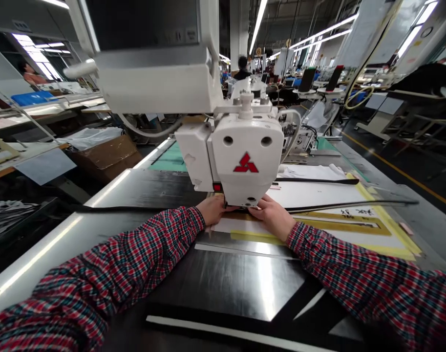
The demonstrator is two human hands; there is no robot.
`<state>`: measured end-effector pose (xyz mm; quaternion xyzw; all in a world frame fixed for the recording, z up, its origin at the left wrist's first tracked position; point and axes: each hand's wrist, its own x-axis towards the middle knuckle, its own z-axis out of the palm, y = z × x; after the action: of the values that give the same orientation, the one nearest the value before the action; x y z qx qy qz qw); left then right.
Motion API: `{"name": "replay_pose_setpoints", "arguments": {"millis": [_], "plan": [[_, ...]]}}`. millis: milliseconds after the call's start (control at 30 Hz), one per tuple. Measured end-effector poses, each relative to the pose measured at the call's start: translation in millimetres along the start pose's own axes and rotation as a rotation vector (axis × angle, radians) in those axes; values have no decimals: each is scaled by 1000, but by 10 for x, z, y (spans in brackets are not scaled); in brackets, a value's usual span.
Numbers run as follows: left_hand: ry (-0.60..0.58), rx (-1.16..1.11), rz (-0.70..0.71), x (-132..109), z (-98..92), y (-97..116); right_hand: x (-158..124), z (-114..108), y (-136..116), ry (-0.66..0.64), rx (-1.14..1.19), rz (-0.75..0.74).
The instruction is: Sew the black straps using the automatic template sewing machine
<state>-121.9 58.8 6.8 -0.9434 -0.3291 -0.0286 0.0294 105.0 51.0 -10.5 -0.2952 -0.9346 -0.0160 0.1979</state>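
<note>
A white industrial sewing machine head (246, 146) with a red three-part emblem stands in the middle of the view. A long, narrow black strip (116, 209) runs crosswise beneath it and out to both sides. My left hand (212, 210) is closed on the strip just left of the head, its fingertips partly hidden. At the head's lower right, my right hand (276, 216) pinches the same strip, fingers pointing in beneath the head. Under my hands lies a white template sheet (354, 240) with yellow tape and handwriting. The needle area is hidden.
A dark screen (145, 24) hangs above left. Another black strip (318, 181) lies farther back on the template. Left of the shiny metal table (223, 278) stand a cardboard box (109, 156) and a dark bin of scraps (13, 225). Thread cones (306, 79) and co-workers are in the background.
</note>
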Motion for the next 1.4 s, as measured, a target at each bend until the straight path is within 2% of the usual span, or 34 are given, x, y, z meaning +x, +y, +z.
{"name": "replay_pose_setpoints", "arguments": {"millis": [100,300,500,600,667,767,867,1233,1400], "plan": [[-22,66,24,-12,17,-2,-6,-12,-48,-38,-81,-33],[19,119,13,-76,-34,138,-67,-40,-57,-38,-16,-81],[-63,177,-131,-41,-121,571,-40,-44,-85,-78,-149,-96],[-5,86,-245,-30,-83,786,-29,-65,-108,-111,-184,-88],[68,20,-295,-45,-30,855,-35,-75,-118,-124,-199,-83],[173,-50,-312,-95,45,856,-57,-74,-122,-106,-212,-63],[221,-105,-313,-147,85,819,-78,-63,-118,-65,-193,-59],[168,-81,-324,-89,45,815,-68,-62,-133,-118,-142,-33],[160,-91,-292,-90,39,765,-134,-177,-19,-138,-83,-6]]}}
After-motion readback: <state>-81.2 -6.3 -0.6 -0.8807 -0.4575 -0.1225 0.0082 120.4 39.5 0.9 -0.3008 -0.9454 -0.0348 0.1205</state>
